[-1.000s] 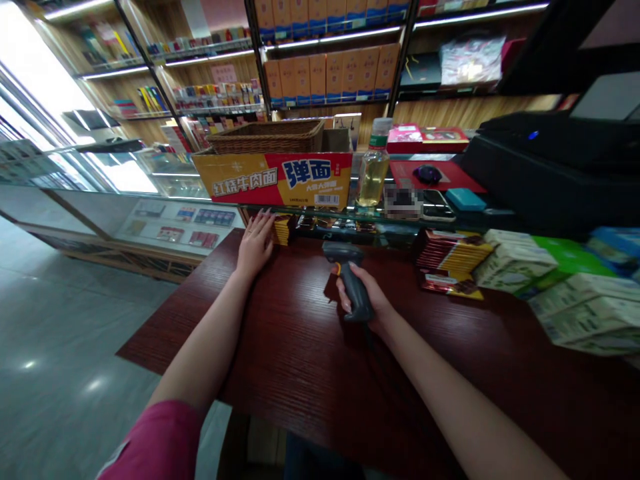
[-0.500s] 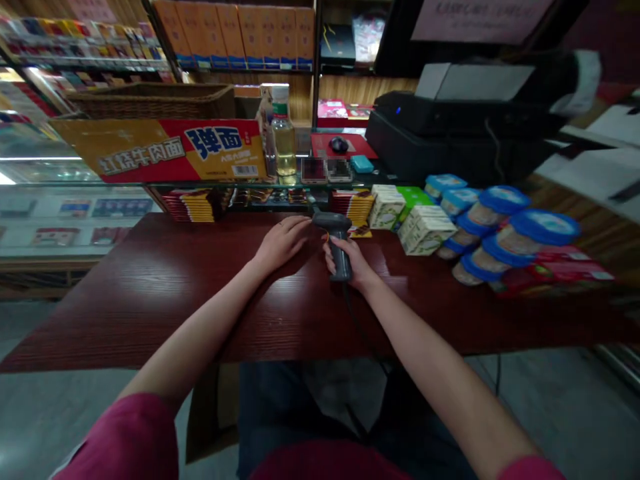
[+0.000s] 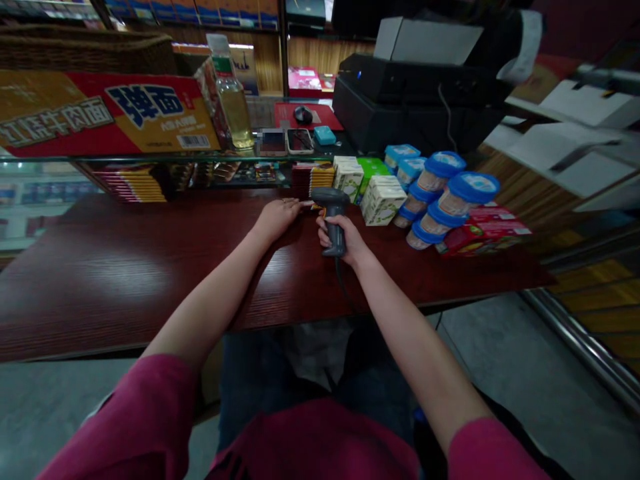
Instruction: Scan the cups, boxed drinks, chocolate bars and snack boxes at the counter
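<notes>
My right hand (image 3: 350,241) is wrapped around the handle of a dark grey barcode scanner (image 3: 336,230), held upright above the brown table with its head turned to the left. A cable hangs from the bottom of the grip. Palm down, my left hand (image 3: 278,217) rests on the table just left of the scanner, fingers stretched forward. At its fingertips lies a small flat packet (image 3: 309,204), partly hidden by the scanner; whether the fingers press on it is unclear.
Right of the scanner stand small cartons (image 3: 383,199), stacked blue-lidded tubs (image 3: 443,205) and red boxes (image 3: 487,228). Behind, a glass shelf bears a noodle carton (image 3: 150,117), a bottle (image 3: 233,107) and phones (image 3: 300,141). A black machine (image 3: 400,110) stands at back right.
The view has swung right and down, so things on the table sit further left and higher. The small packet now shows at my left fingertips. My right hand still holds the scanner.
</notes>
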`<state>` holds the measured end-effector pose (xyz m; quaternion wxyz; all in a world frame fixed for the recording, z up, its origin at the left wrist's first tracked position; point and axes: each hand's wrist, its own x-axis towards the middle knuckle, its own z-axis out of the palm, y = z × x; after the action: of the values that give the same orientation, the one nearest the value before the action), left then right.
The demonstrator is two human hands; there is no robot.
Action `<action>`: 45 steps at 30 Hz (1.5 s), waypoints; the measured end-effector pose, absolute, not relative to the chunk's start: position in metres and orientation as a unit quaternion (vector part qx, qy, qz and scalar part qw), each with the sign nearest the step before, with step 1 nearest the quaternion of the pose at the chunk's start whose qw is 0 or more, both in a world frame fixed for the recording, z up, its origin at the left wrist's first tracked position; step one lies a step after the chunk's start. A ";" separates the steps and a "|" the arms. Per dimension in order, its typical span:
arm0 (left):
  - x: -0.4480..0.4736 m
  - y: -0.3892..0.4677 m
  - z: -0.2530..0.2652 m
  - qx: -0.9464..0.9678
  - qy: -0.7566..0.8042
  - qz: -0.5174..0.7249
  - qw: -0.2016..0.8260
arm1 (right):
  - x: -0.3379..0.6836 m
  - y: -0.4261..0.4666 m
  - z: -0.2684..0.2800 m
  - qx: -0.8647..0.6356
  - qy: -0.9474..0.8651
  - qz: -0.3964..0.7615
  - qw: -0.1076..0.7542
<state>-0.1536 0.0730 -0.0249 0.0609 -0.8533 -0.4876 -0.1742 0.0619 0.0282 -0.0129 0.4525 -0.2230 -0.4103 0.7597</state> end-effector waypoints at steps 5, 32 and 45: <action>-0.177 0.051 -0.019 -0.774 -0.565 -0.281 0.048 | 0.061 0.020 -0.008 -0.212 -0.416 0.778 0.420; -0.312 -0.004 -0.012 -0.696 -0.554 -0.438 -0.130 | 0.043 0.008 -0.006 -0.280 -0.473 0.750 0.369; -0.456 -0.056 -0.021 -0.580 -0.770 -0.255 0.081 | -0.131 0.027 -0.007 -0.235 -0.502 0.765 0.328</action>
<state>-0.4559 -0.0555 -0.0212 0.0807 -0.5798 -0.7695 -0.2552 -0.1306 0.0271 -0.0074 0.3285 -0.2349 -0.5015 0.7651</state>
